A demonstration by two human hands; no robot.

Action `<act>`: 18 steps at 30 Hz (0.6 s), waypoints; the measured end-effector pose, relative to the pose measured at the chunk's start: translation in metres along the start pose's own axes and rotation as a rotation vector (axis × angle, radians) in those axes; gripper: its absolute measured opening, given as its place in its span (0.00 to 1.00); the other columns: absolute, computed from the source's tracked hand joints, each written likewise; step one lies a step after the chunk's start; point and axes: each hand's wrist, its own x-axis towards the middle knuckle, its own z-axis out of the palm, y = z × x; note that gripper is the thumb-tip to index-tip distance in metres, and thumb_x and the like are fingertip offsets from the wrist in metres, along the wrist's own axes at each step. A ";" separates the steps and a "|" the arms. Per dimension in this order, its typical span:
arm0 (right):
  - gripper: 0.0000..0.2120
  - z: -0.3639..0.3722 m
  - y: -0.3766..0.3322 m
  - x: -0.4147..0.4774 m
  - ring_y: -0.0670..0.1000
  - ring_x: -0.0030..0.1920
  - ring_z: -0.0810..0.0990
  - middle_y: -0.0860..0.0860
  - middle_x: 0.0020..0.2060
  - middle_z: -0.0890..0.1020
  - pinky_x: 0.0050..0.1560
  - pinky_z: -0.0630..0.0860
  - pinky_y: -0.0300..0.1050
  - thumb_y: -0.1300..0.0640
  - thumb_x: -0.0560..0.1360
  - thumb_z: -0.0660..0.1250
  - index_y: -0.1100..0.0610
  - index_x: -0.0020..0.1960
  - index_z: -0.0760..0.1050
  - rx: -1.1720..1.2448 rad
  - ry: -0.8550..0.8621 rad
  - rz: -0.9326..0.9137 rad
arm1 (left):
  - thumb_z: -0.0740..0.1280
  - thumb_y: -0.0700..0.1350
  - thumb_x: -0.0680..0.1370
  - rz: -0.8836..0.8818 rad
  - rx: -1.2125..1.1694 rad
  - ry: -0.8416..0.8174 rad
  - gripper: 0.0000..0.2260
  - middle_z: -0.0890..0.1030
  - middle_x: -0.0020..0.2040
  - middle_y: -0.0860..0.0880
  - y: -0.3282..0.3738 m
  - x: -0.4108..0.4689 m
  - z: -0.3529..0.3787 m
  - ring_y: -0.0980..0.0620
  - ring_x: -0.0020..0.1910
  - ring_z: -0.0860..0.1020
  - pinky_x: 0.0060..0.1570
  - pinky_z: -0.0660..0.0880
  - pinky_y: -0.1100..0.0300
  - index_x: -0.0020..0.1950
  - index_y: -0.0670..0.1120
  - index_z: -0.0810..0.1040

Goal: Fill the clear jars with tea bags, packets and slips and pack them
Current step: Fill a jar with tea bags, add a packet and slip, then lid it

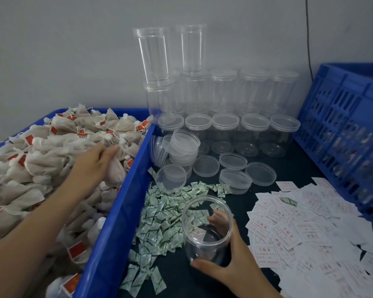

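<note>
Blue crate (340, 100) at rt — black cable (308, 39) on grey wall (52, 50).

Left hand (94, 166) grips a tea bag (116, 172) inside the blue bin (125, 203). Right hand (233, 252) holds the open clear jar (194, 239) on the dark bench (177, 276), between packets (166, 214) and slips (299, 231).

One lidless jar (200, 244), one tub (121, 203), one crate (340, 108), two hands (91, 166) (237, 263); tea bags (41, 160), packets (166, 214), slips (310, 222) beyond counting.

A small packing workshop: a bin (116, 211) heaped with bulk tea bags (41, 160) under the left grip (93, 164), stacked empty jars (224, 93) and loose lids (205, 168) beyond the right grip (230, 254), a crate (342, 125) further right.
</note>
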 end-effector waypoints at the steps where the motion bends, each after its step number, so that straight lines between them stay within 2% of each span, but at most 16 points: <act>1: 0.50 0.000 0.000 0.000 0.34 0.69 0.69 0.29 0.66 0.70 0.62 0.64 0.22 0.34 0.58 0.82 0.26 0.69 0.55 -0.001 0.002 0.000 | 0.57 0.54 0.81 -0.002 -0.051 0.023 0.20 0.75 0.36 0.41 0.011 -0.003 -0.004 0.45 0.35 0.73 0.33 0.68 0.56 0.44 0.37 0.73; 4: 0.49 0.000 0.000 0.002 0.34 0.69 0.69 0.29 0.66 0.70 0.61 0.65 0.22 0.35 0.57 0.82 0.23 0.67 0.55 -0.004 0.007 -0.003 | 0.56 0.56 0.80 0.068 -0.271 -0.005 0.21 0.72 0.33 0.46 0.051 -0.017 -0.016 0.54 0.29 0.73 0.28 0.72 0.60 0.43 0.38 0.72; 7: 0.48 0.001 0.000 0.001 0.35 0.68 0.70 0.30 0.66 0.70 0.60 0.65 0.22 0.36 0.57 0.83 0.23 0.67 0.55 -0.002 0.009 -0.007 | 0.59 0.60 0.72 0.164 -0.493 -0.195 0.21 0.77 0.32 0.51 0.097 -0.041 -0.017 0.61 0.27 0.76 0.24 0.72 0.69 0.43 0.42 0.73; 9: 0.49 0.002 0.000 0.001 0.35 0.68 0.70 0.31 0.66 0.71 0.60 0.66 0.22 0.36 0.58 0.83 0.23 0.67 0.55 -0.012 0.016 -0.011 | 0.61 0.60 0.69 0.239 -0.544 -0.360 0.19 0.78 0.33 0.56 0.114 -0.057 -0.008 0.60 0.30 0.78 0.28 0.73 0.70 0.43 0.44 0.73; 12: 0.50 0.003 -0.001 0.001 0.36 0.69 0.71 0.34 0.67 0.72 0.61 0.67 0.24 0.37 0.58 0.83 0.26 0.70 0.55 -0.017 0.011 -0.011 | 0.64 0.59 0.70 0.321 -0.427 -0.560 0.13 0.78 0.39 0.53 0.118 -0.074 0.011 0.56 0.37 0.78 0.36 0.77 0.63 0.43 0.50 0.71; 15: 0.52 0.002 0.001 0.000 0.36 0.68 0.72 0.34 0.68 0.72 0.60 0.69 0.25 0.38 0.59 0.83 0.30 0.73 0.55 -0.015 0.003 -0.007 | 0.69 0.47 0.74 0.368 -0.313 -0.501 0.06 0.79 0.42 0.55 0.105 -0.065 0.015 0.60 0.43 0.78 0.46 0.77 0.61 0.46 0.51 0.72; 18: 0.54 0.001 0.002 0.001 0.36 0.65 0.73 0.32 0.67 0.70 0.59 0.70 0.26 0.36 0.57 0.83 0.30 0.73 0.54 -0.017 0.004 0.017 | 0.69 0.41 0.75 0.336 -0.248 -0.316 0.06 0.79 0.42 0.54 0.084 -0.039 0.000 0.60 0.43 0.78 0.45 0.77 0.63 0.46 0.50 0.75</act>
